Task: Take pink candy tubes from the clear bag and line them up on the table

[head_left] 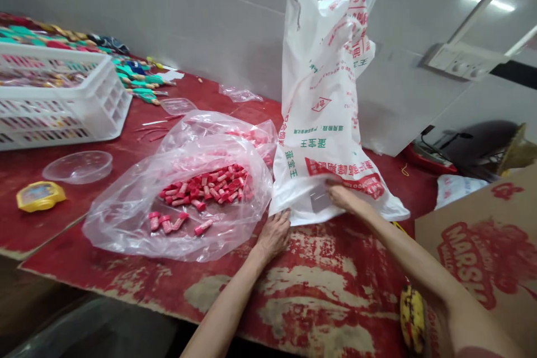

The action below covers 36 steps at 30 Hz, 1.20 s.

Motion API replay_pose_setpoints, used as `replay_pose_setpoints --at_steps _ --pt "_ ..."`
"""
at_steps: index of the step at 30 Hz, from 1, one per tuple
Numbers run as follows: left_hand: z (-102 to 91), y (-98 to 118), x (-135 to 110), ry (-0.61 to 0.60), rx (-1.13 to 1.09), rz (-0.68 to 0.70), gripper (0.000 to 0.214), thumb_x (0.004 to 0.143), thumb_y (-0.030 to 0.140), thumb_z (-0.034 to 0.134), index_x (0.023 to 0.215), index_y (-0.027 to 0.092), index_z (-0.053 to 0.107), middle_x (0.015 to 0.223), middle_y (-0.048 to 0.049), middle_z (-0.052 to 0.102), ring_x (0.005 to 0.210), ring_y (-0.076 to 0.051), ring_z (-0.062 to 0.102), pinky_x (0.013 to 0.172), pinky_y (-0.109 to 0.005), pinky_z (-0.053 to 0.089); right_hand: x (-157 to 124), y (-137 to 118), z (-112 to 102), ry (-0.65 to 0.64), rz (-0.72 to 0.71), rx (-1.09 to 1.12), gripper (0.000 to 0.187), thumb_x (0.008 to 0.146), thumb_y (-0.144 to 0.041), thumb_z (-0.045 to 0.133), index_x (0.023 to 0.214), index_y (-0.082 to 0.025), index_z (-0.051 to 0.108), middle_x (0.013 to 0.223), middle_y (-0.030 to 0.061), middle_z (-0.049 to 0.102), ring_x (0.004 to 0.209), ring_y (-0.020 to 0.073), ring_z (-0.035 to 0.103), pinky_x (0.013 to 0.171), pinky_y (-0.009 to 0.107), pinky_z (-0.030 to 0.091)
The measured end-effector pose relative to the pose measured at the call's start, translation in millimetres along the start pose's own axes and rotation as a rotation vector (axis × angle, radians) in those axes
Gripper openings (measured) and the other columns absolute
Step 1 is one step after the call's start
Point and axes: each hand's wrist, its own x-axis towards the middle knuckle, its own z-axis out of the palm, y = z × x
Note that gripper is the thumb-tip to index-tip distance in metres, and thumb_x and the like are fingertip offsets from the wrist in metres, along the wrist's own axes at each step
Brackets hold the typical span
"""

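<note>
A tall white plastic bag (323,100) with red and green print stands upright on the worn red table (319,285). My right hand (342,197) reaches into or under its lower fold; the fingertips are hidden by the plastic. My left hand (273,233) rests on the table with fingers spread, touching the white bag's bottom corner. Just left of that hand lies a clear plastic bag (184,190), open and crumpled, holding several small pink-red pieces (205,187).
A white slotted basket (59,95) stands at the far left, colourful items behind it. A clear lid (78,166) and a yellow object (40,196) lie near the left edge. A printed cardboard box (486,257) and a banana (411,318) are at the right.
</note>
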Motion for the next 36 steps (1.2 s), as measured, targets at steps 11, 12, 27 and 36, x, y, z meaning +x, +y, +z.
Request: replay_pose_setpoints --at_steps 11,12,27,36 --pt "1.5 3 -6 0.077 -0.022 0.094 0.008 0.079 0.013 0.051 0.077 0.014 0.06 0.088 -0.0127 0.062 0.106 -0.029 0.053 0.1 -0.051 0.038 16 42 28 -0.265 -0.035 -0.611 0.03 0.085 -0.003 0.041 0.098 -0.007 0.067 0.097 0.0183 0.065 0.092 0.024 0.061 0.086 0.03 0.046" --pt "-1.1 7 -8 0.081 -0.014 0.093 0.01 0.08 0.013 0.051 0.077 0.014 0.06 0.089 -0.013 0.062 0.106 -0.029 0.053 0.1 -0.051 0.037 10 42 35 -0.271 -0.048 -0.62 0.03 0.086 -0.004 0.041 0.098 -0.009 0.068 0.098 0.017 0.065 0.094 0.0237 0.061 0.087 0.03 0.046" --pt "-124.6 -37 -119 0.411 0.172 -0.769 0.023 0.086 0.015 0.037 0.09 0.018 0.059 0.092 -0.0114 0.061 0.092 -0.026 0.056 0.085 -0.041 0.046 -31 97 132 -0.059 0.02 -0.461 0.046 0.08 -0.003 0.038 0.121 -0.01 0.059 0.137 0.0212 0.043 0.116 0.0331 0.05 0.088 0.043 0.048" --pt "-115.4 -86 -117 0.372 0.092 -0.743 0.008 0.081 0.018 0.05 0.075 0.019 0.055 0.082 -0.0079 0.06 0.087 -0.025 0.057 0.082 -0.039 0.048 -48 68 122 0.144 0.027 -0.231 0.024 0.087 -0.023 0.045 0.103 -0.013 0.061 0.121 0.0175 0.057 0.111 0.0294 0.053 0.089 0.039 0.047"
